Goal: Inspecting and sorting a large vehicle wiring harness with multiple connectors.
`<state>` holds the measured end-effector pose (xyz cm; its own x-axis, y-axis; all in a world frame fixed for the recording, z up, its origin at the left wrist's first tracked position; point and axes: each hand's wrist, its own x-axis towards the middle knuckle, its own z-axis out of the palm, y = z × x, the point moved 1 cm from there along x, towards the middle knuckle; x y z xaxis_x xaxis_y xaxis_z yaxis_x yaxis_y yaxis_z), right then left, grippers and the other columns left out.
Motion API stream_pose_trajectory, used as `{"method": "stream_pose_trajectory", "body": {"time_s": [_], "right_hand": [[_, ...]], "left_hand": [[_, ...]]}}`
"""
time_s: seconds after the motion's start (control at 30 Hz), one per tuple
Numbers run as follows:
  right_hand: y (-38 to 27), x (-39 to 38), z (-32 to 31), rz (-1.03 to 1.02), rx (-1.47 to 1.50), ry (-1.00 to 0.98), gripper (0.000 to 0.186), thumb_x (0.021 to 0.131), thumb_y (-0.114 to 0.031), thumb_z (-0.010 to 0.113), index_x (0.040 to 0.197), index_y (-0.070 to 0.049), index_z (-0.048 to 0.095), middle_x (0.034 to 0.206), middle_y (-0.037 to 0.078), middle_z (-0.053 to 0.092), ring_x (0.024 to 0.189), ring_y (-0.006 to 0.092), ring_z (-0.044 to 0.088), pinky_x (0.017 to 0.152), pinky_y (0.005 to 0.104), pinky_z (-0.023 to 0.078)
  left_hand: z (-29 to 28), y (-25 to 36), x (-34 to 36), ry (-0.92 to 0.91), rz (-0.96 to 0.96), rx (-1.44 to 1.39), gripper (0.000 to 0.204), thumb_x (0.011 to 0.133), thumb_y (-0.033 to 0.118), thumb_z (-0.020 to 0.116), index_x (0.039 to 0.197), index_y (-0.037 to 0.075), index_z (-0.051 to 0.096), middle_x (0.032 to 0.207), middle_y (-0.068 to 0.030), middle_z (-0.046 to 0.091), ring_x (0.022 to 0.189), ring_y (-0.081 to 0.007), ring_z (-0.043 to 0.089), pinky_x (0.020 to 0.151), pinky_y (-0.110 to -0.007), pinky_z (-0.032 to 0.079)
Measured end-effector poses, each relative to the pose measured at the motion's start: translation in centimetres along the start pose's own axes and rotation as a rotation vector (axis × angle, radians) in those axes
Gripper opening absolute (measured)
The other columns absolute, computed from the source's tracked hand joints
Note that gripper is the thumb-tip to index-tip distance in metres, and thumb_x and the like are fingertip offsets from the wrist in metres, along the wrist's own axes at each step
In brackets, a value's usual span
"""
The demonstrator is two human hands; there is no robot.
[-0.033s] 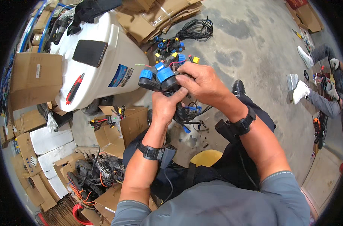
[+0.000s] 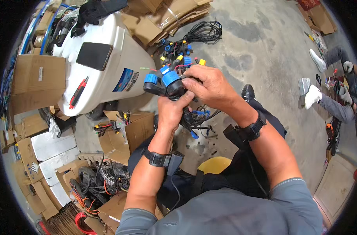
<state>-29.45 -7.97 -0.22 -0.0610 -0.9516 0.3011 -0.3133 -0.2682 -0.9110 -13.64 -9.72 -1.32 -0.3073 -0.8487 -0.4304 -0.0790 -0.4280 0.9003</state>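
My left hand [image 2: 171, 110] is closed around a bundle of black cables [image 2: 185, 121] below a cluster of connectors. Black connectors with ribbed blue collars [image 2: 171, 78] stand up above its thumb. My right hand [image 2: 210, 84] presses thumb and forefinger together at the right side of the cluster; what lies in that pinch is mostly hidden. Thin red wire and yellow-ended plugs [image 2: 202, 62] stick out just beyond the fingers. Lower cable ends hang under my hands, one with a blue tip [image 2: 194, 134].
A white tub [image 2: 127, 58] at left carries a phone [image 2: 94, 55] and a red-black utility knife [image 2: 79, 93]. More connectors and a black cable coil [image 2: 207, 31] lie on the floor ahead. Open cardboard boxes [image 2: 141, 131] stand left. Another person's legs and white shoe [image 2: 312, 96] are far right.
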Motion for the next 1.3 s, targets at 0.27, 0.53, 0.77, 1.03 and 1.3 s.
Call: {"method": "stream_pose_trajectory", "body": {"time_s": [0.27, 0.53, 0.77, 1.03, 1.3], "right_hand": [[-0.8, 0.2, -0.4, 0.224, 0.008, -0.043, 0.022, 0.09, -0.018, 0.061, 0.1, 0.002, 0.062, 0.083, 0.013, 0.065, 0.073, 0.018, 0.06, 0.068, 0.0326, 0.048], [0.6, -1.0, 0.2, 0.281, -0.191, -0.258, 0.035, 0.085, -0.032, 0.064, 0.102, -0.001, 0.059, 0.086, 0.022, 0.065, 0.085, 0.0424, 0.063, 0.073, 0.0489, 0.049], [0.7, -1.4, -0.2, 0.131, -0.42, -0.281, 0.068, 0.078, -0.038, 0.073, 0.127, 0.001, 0.048, 0.108, 0.024, 0.063, 0.098, 0.0402, 0.062, 0.084, 0.0438, 0.049], [-0.1, -0.9, 0.0, 0.286, -0.206, -0.207, 0.076, 0.067, -0.024, 0.074, 0.132, 0.0, 0.043, 0.106, 0.025, 0.063, 0.097, 0.0407, 0.063, 0.085, 0.0431, 0.05], [2.0, -1.0, -1.7, 0.416, 0.286, 0.049, 0.069, 0.068, -0.007, 0.072, 0.13, 0.007, 0.046, 0.099, 0.008, 0.062, 0.087, 0.0136, 0.059, 0.076, 0.0274, 0.049]], "left_hand": [[-2.2, -1.5, 1.6, 0.01, -0.009, -0.384, 0.028, 0.09, 0.026, 0.067, 0.097, 0.001, 0.06, 0.074, -0.0082, 0.06, 0.06, -0.0179, 0.06, 0.056, -0.032, 0.055], [-2.3, -0.8, 1.8, 0.019, 0.02, -0.585, 0.013, 0.085, 0.013, 0.066, 0.086, 0.0, 0.063, 0.078, -0.0099, 0.066, 0.068, -0.0206, 0.065, 0.064, -0.031, 0.055], [-3.3, -2.2, 2.1, -0.191, 0.039, -0.545, 0.036, 0.082, 0.013, 0.056, 0.113, -0.005, 0.06, 0.11, -0.0142, 0.065, 0.098, -0.0232, 0.063, 0.084, -0.036, 0.05], [-1.7, -0.3, -0.5, -0.365, 0.225, -0.2, 0.059, 0.081, 0.011, 0.065, 0.134, -0.004, 0.044, 0.129, -0.0112, 0.053, 0.119, -0.0218, 0.051, 0.102, -0.038, 0.039], [-2.4, -2.9, -0.6, -0.339, 0.352, 0.335, 0.083, 0.076, 0.029, 0.079, 0.139, -0.007, 0.039, 0.128, -0.0174, 0.056, 0.122, -0.0233, 0.052, 0.103, -0.036, 0.04]]}}
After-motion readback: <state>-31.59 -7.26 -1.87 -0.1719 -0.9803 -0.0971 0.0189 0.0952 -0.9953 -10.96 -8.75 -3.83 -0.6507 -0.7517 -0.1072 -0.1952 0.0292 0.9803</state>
